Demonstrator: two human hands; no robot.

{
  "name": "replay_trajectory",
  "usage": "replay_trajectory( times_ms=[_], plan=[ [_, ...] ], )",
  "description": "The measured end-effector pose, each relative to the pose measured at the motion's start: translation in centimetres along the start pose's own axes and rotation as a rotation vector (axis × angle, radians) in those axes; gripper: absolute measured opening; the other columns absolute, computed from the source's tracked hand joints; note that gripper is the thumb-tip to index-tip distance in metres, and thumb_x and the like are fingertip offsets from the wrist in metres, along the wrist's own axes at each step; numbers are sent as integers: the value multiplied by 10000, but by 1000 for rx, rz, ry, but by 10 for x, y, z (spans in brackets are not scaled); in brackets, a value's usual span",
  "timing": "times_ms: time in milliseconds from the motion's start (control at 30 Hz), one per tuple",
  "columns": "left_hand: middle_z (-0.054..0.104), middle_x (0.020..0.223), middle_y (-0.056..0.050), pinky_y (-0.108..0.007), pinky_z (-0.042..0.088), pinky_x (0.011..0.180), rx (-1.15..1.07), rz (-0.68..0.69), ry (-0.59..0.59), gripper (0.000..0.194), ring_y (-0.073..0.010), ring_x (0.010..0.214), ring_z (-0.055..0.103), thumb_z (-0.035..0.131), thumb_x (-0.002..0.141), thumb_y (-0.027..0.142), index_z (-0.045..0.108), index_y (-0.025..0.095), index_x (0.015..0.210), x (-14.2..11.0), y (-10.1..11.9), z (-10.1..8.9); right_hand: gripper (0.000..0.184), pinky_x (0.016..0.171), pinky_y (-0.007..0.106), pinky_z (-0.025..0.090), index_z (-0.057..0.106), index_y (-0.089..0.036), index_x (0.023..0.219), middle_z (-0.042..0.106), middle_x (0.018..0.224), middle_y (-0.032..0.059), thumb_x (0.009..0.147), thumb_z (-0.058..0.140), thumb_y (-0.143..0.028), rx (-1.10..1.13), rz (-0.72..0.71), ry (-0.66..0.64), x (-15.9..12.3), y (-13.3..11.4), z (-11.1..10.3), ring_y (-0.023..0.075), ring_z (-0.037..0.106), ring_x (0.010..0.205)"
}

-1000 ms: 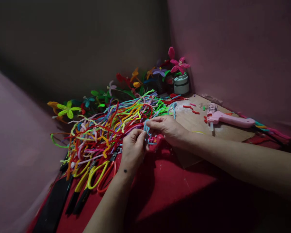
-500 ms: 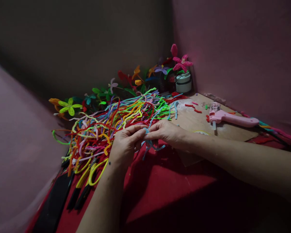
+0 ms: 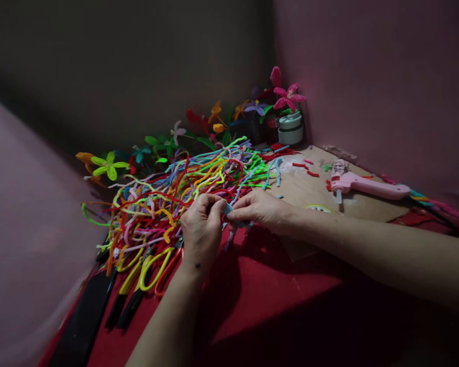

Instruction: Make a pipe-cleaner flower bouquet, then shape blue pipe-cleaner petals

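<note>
Between my two hands is a light blue pipe cleaner (image 3: 228, 209), bent into a small bunch with loose ends hanging below. My left hand (image 3: 203, 221) pinches its left side between thumb and forefinger. Close against it, my right hand (image 3: 258, 211) pinches the other side, and its fingers hide much of the bent part. Just behind both hands lies a big tangled pile of pipe cleaners (image 3: 199, 178) in many colours. Scissors with yellow handles (image 3: 153, 267) and scissors with red handles (image 3: 166, 275) lie by my left forearm.
A pink glue gun (image 3: 375, 187) rests on a brown board (image 3: 302, 188) at the right, near short red pipe cleaner pieces (image 3: 306, 169). Pipe cleaner flowers (image 3: 109, 166) line the back wall beside a pale lidded jar (image 3: 290, 128). Red cloth (image 3: 260, 285) covers the surface.
My left hand has turned and shifted slightly right, uncovering the red scissors handle. The blue loops that stuck out below my right hand are now mostly behind its fingers.
</note>
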State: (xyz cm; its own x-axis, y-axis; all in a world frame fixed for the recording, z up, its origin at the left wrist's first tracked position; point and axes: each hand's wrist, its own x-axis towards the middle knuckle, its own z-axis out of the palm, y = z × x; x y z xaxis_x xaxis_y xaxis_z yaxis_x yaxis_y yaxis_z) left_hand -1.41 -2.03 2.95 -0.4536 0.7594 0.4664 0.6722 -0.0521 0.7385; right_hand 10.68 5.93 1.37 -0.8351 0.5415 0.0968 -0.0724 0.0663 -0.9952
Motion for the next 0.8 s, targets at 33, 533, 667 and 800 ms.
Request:
replay_trajectory(
  times_ms=[33, 533, 667, 800],
  plan=[
    [556, 519, 31, -193, 358, 435, 15, 12, 15, 97, -84, 453, 472, 555, 728, 254, 590, 178, 678, -1, 0, 0, 164, 510, 220, 327, 669, -109, 607, 566, 511, 0, 695, 591, -223, 17, -1, -9, 0, 0, 0, 70, 431, 490],
    [470, 453, 69, -163, 277, 358, -283, -236, -133, 167, -42, 350, 361, 592, 738, 328, 565, 164, 726, 7, 6, -9, 72, 546, 253, 447, 596, -105, 642, 599, 557, 22, 702, 609, -142, 342, 63, -20, 1, 0, -2, 97, 542, 481],
    [476, 442, 64, -161, 245, 343, -342, -364, -266, 256, -41, 338, 357, 636, 695, 394, 587, 156, 777, 10, 11, -13, 77, 566, 263, 476, 563, -114, 645, 596, 568, 21, 715, 590, -99, 478, 99, 108, 3, -2, -3, 111, 576, 518],
    [519, 499, 43, -161, 250, 354, -328, -407, -436, 236, -31, 365, 368, 713, 613, 312, 620, 131, 732, 8, 13, -10, 17, 533, 231, 457, 589, -112, 701, 588, 592, 19, 715, 594, -103, 558, 71, 175, 8, 2, -5, 94, 546, 529]
  ],
)
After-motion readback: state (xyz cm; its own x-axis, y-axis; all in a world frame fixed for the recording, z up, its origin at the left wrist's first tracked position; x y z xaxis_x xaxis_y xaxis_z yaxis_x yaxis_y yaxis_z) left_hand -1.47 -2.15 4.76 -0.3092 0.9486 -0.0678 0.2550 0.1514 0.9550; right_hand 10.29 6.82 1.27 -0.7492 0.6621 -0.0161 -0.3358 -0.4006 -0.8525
